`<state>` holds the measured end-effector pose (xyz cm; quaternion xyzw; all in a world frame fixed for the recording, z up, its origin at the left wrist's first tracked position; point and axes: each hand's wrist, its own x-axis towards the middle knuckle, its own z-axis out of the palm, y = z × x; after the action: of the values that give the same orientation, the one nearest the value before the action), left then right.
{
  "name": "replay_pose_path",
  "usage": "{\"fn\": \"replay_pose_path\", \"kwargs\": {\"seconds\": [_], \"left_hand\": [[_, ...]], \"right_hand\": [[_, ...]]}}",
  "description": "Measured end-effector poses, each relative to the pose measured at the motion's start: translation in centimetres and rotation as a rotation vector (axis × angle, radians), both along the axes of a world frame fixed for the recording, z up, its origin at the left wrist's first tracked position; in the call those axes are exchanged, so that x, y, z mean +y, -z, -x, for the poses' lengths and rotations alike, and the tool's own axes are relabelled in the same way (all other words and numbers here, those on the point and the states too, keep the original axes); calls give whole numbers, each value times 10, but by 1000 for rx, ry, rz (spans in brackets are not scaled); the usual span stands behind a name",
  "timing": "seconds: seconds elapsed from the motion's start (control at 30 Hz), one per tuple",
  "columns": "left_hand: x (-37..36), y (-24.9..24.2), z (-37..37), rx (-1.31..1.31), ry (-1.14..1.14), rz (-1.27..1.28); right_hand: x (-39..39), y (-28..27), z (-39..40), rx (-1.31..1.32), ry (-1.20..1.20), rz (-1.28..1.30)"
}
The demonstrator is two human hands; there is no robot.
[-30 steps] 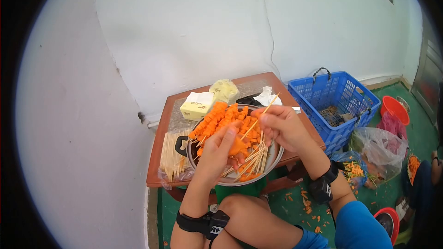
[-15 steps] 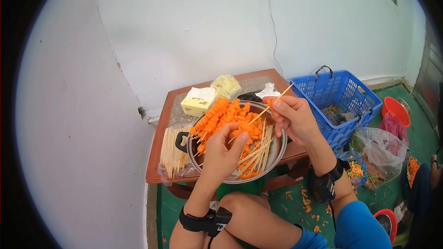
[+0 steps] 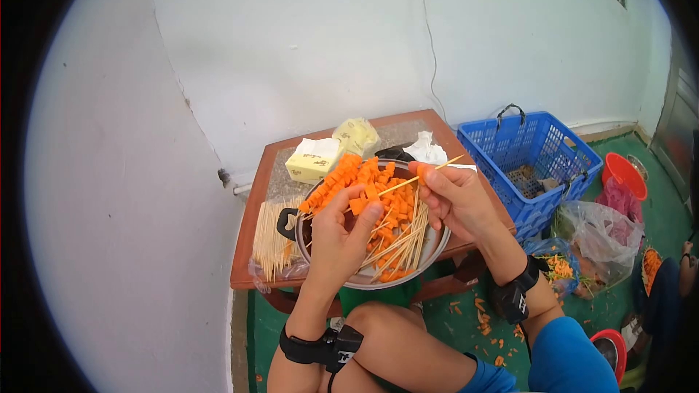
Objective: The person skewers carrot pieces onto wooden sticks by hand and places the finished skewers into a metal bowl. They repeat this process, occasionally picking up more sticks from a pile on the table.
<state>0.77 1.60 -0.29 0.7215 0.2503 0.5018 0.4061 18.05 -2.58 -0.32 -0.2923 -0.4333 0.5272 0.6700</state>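
I see the wooden tabletop [image 3: 255,204] set against the white wall, and most of its near right part is taken by the metal pot [image 3: 437,236], which overhangs the near edge toward my knees. Inside it, a row of finished carrot skewers [image 3: 336,183] lies along the far left of the pot, while loose carrot chunks [image 3: 393,211] and bare sticks crowd the middle and near side, so I judge the work well under way but far from over (the loose heap looks as large as the finished row). A bundle of unused bamboo sticks [image 3: 271,236] lies along the left edge of the tabletop, just beside the pot's handle, which tells me plenty of skewers remain to be filled. At the far edge sit two yellowish wrapped packs [image 3: 314,158]. My left hand [image 3: 336,236] hovers over the pot, its fingers pinched on one carrot piece [image 3: 357,206]. My right hand [image 3: 455,200] has its fingers closed narrowly around the current skewer [image 3: 408,181], which carries little or nothing yet.
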Motion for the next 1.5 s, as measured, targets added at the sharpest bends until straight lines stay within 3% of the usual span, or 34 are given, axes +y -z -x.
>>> {"fn": "replay_pose_path", "kwargs": {"seconds": [0.07,0.13,0.53,0.63,0.7,0.77,0.83,0.87,0.9,0.97,1.07,1.17,1.5], "left_hand": [[0,1,0,3,1,21],[-1,4,-3,8,5,42],[6,15,-7,1,55,34],[9,7,-2,99,195,105],[8,3,0,28,314,352],[14,6,3,29,295,379],[16,4,4,-99,82,426],[17,3,5,-135,40,427],[15,2,5,-136,41,428],[11,0,2,-172,39,470],[10,1,1,-150,120,475],[8,-1,1,-124,114,461],[9,-3,3,-141,86,473]], "right_hand": [[0,1,4,8,5,-8],[1,4,12,-242,51,14],[15,-1,18,-236,53,-76],[17,-4,16,-392,80,-124],[19,-5,17,-543,5,-123],[25,-4,15,-512,-24,-123],[37,1,6,-724,98,-59],[45,10,-4,-1062,249,-141],[51,22,-9,-1063,249,-140],[56,42,-11,-1733,154,70],[55,57,1,-1881,241,153],[58,55,8,-1990,152,250],[70,53,2,-1886,-82,313]]}}
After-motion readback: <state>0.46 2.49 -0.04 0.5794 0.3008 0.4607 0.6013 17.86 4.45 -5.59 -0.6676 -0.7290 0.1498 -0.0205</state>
